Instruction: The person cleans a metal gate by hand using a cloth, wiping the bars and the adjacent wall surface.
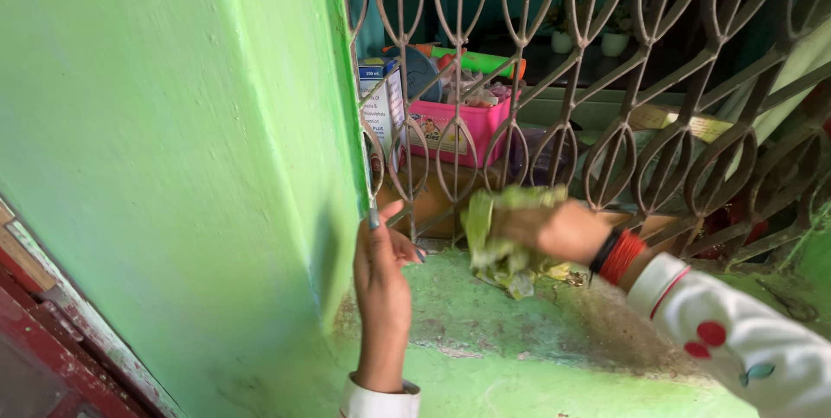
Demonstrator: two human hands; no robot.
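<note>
Right hand (pixel 554 229) is clamped on a crumpled light-green cloth (pixel 498 241), fingers closed around the bunched fabric, pressing it against the lower part of the metal window grille (pixel 606 124) just above the green sill (pixel 519 323). Left hand (pixel 381 275) is raised upright beside the green wall (pixel 173 167) corner, fingers loosely apart, holding nothing, fingertips near the grille's edge bar. Red bangles and a white sleeve on the right wrist. Behind the grille: 1 pink box (pixel 459 128), 1 white carton (pixel 381 106).
</note>
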